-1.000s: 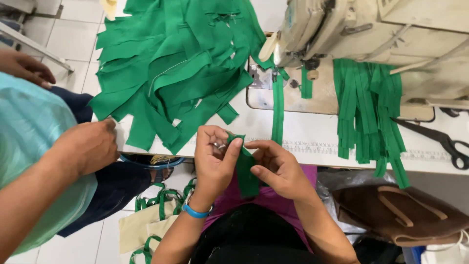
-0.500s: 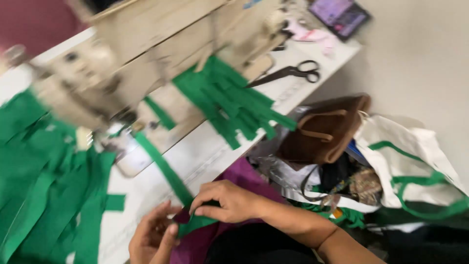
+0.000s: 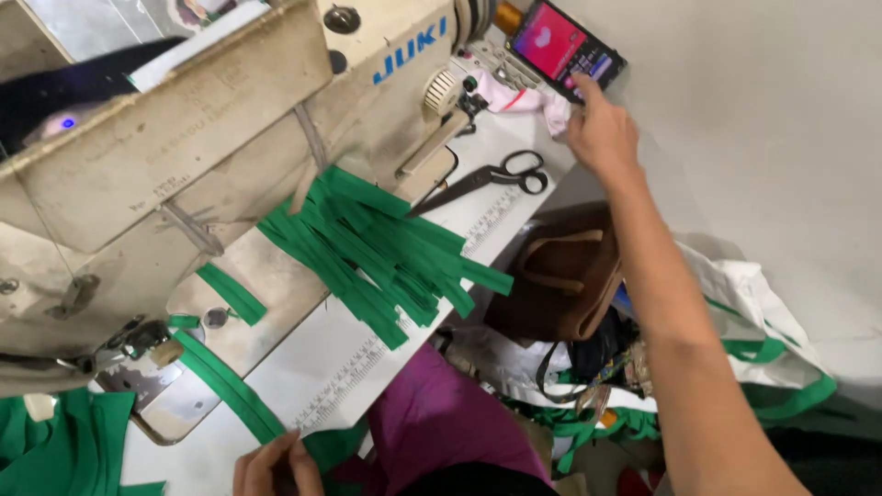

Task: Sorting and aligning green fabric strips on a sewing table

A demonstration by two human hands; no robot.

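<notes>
The right hand (image 3: 602,133) reaches far right, one finger out, touching a phone (image 3: 567,46). The left hand (image 3: 274,467), near the bench (image 3: 367,367) edge, pinches a green strip (image 3: 225,386).

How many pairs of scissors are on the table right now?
1. The scissors lie on the white table beside the sewing machine, near the right hand reaching to the phone. Others may be hidden under the green strips.
</notes>
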